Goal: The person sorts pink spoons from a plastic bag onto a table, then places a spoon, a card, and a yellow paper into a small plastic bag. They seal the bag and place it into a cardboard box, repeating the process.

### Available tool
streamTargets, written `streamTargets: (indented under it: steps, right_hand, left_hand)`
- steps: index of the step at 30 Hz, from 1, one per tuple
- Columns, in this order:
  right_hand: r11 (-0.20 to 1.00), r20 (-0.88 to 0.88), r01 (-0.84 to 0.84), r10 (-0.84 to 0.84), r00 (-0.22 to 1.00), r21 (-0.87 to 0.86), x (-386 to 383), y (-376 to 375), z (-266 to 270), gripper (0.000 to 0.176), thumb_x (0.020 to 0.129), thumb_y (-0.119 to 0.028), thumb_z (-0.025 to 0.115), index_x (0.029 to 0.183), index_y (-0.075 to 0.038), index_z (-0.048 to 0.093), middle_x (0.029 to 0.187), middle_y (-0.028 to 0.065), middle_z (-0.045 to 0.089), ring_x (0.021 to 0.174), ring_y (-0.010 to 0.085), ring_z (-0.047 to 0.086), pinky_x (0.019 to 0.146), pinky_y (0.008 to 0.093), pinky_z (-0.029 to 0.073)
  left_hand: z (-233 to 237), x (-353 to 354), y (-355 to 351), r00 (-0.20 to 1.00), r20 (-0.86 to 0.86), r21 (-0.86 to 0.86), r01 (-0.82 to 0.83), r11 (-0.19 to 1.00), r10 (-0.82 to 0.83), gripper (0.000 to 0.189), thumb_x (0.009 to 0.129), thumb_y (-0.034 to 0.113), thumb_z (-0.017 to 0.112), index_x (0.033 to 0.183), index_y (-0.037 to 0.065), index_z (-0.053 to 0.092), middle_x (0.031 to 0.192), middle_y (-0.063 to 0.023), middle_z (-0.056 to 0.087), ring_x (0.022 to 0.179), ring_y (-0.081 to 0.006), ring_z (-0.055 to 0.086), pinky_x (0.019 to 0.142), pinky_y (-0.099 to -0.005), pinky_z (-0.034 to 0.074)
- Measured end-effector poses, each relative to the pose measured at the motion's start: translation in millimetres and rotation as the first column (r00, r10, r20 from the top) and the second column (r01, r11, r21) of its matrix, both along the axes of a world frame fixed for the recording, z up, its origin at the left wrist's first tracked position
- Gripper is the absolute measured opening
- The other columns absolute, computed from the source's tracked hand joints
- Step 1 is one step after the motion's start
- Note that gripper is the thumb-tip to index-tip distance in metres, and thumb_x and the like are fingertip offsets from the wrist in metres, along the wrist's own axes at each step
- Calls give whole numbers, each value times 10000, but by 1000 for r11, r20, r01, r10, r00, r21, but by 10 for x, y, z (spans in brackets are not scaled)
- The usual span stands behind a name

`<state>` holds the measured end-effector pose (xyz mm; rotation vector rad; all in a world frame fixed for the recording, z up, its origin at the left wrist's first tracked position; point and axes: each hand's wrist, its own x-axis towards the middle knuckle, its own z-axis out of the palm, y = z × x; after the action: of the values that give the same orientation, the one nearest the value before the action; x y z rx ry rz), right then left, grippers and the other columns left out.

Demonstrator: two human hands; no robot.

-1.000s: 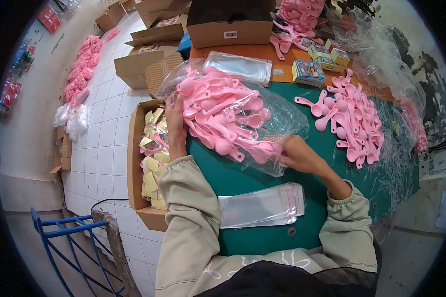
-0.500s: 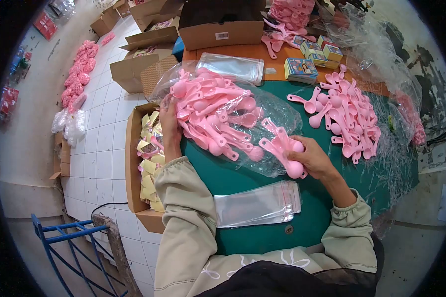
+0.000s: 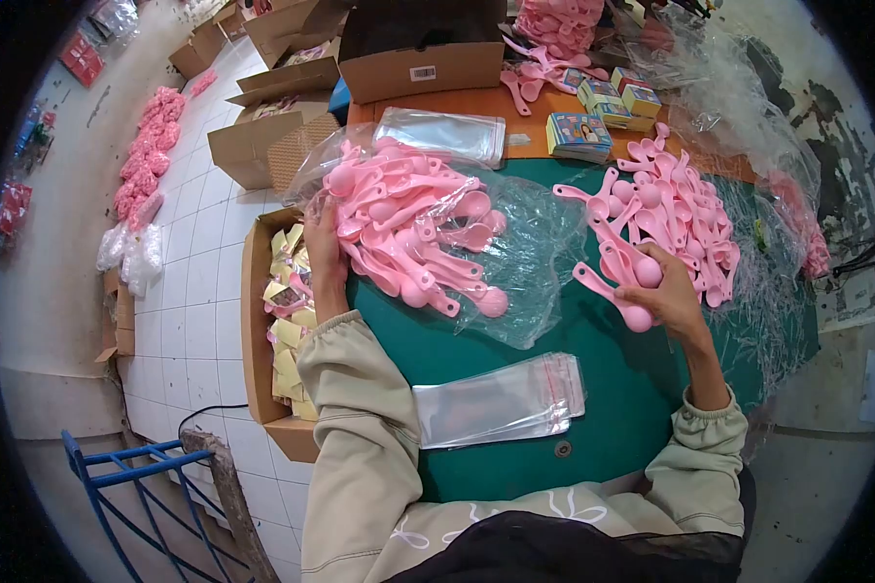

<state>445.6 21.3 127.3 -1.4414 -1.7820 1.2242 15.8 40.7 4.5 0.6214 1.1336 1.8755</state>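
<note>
Moved: My right hand has carried its bunch of pink plastic scoops rightward, away from the clear plastic bag of pink scoops and up to the loose pile of pink scoops.
Right fingers: closed around the bunch, over the green table.
Left hand: fingers pinching the bag's left edge.
Nearby: a stack of clear plastic sleeves lies close to me; a cardboard box of yellow packets stands beside the table.
</note>
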Motion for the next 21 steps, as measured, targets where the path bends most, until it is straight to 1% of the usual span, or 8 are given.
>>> streamTargets:
  steps: [5,7,10,12,14,15,16,21]
  right_hand:
    - [976,23,206,-208,978,63,372,359,34,504,628,-157,741,1071,-4,553,937,61,572,829,137,558,699,268,467]
    - [959,219,205,-247,944,198,654,674,149,547,671,-136,721,1140,14,481,966,111,578,828,141,590,710,280,491]
    - [528,467,-168,-506,725,833,776,829,203,540,684,-188,718,1120,39,495,948,118,604,815,170,598,720,286,475]
    - [635,511,-161,-417,752,755,598,690,166,472,715,-166,685,1116,19,518,978,124,609,858,207,596,759,303,463]
    - [872,546,-298,42,837,389,144,456,187,388,753,-146,650,1108,-25,553,1025,131,605,927,249,580,810,330,448]
    - [879,387,-475,425,818,37,-147,327,212,341,776,-138,630,1103,-58,575,1057,134,598,975,273,565,843,349,440]
    - [702,338,-704,641,689,104,-374,273,-6,362,802,-156,609,1158,-120,552,1138,131,560,1015,289,546,863,372,437]
    - [391,533,-668,407,742,633,-1436,48,-449,513,775,-189,590,1226,1,436,1126,177,506,1042,326,496,884,399,409]
  left_hand:
    - [-30,-16,12,1000,-7,39,19,999,-19,314,891,168,533,1145,-12,490,1103,-96,546,971,-164,540,839,-294,456]
    - [-19,-5,4,1000,-9,49,15,999,-15,313,891,170,534,1141,-13,492,1108,-94,542,979,-166,533,845,-294,449]
    - [26,22,-10,999,-25,24,-20,999,21,320,891,173,536,1145,-15,489,1110,-95,541,982,-167,531,849,-292,444]
    - [24,22,-13,996,-68,-9,-61,998,60,325,889,173,539,1147,-16,483,1111,-94,539,983,-166,530,848,-289,443]
    - [-38,-8,21,995,-78,-11,-67,998,66,328,889,172,538,1152,-15,480,1113,-96,537,984,-168,530,848,-290,445]
    - [-35,-9,16,997,-59,-1,-52,999,52,332,889,172,538,1156,-15,478,1117,-97,536,987,-168,530,849,-291,445]
    - [-16,-3,10,999,-41,9,-35,999,35,335,890,173,538,1161,-15,476,1121,-99,535,990,-169,530,850,-292,445]
    - [18,27,-8,1000,3,27,-4,1000,4,336,897,162,524,1178,-14,471,1138,-106,533,998,-177,536,858,-303,448]
